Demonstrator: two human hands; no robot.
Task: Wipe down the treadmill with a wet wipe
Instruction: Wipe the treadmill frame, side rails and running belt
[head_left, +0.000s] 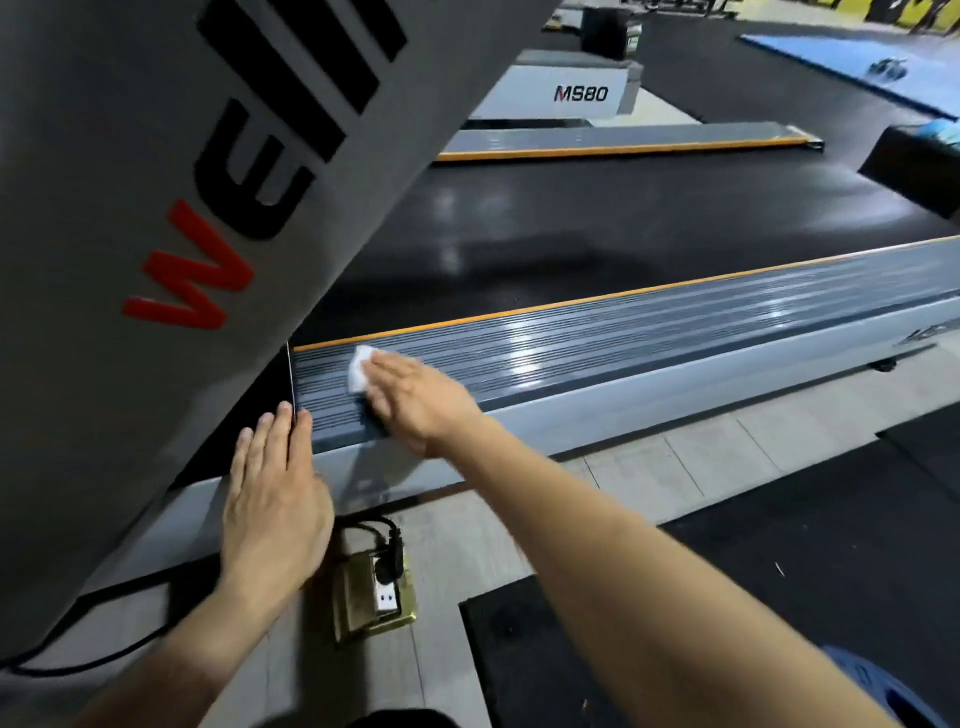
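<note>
The treadmill's ribbed grey side rail (649, 338) with an orange stripe runs from the centre to the right, beside the black belt (571, 234). A folded white wet wipe (359, 370) lies on the rail's near end. My right hand (415, 397) presses flat on the wipe with straight fingers. My left hand (272, 493) rests flat against the base of the grey upright (156, 208), fingers straight, holding nothing.
A brass floor socket (371, 597) with a black plug and cable sits just below my left hand. A second treadmill marked MS80 (582, 93) stands behind. A blue mat (857, 67) lies far right. Black rubber floor tiles (779, 571) lie at lower right.
</note>
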